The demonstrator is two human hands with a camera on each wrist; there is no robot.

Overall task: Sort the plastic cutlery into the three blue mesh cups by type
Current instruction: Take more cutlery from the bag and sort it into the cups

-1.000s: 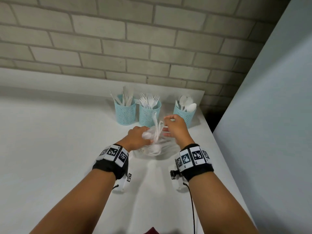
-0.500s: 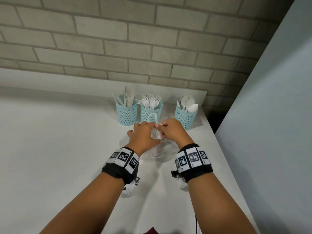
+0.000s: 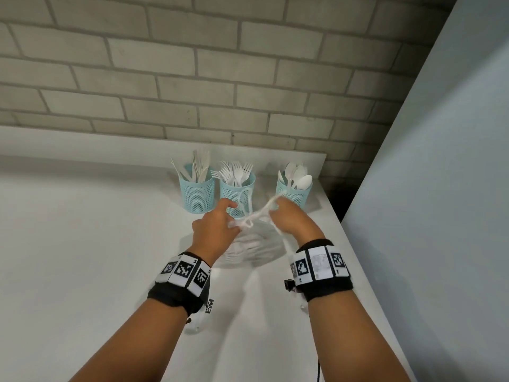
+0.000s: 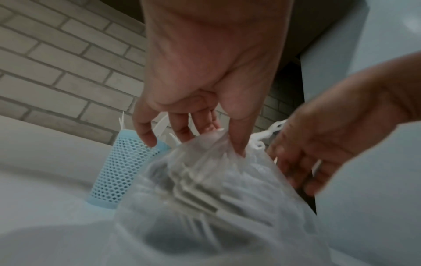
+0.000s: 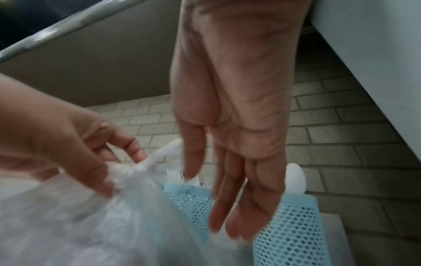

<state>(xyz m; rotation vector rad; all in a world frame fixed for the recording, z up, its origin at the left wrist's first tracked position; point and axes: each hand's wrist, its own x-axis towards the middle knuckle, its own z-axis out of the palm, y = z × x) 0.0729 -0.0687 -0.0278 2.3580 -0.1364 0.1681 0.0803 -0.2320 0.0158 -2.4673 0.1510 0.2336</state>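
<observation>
Left hand (image 3: 213, 230) fingers pinch gathered neck of clear bag (image 3: 254, 248) of cutlery on table (image 3: 82, 244), just before three mesh cups (image 3: 237, 193). Right hand (image 3: 289, 219) holds white string (image 3: 260, 213); its fingers look relaxed, grip unclear.

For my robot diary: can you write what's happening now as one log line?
step: untying bag | left hand: pinches bag neck | right hand: pinches string | cups: part filled
</observation>
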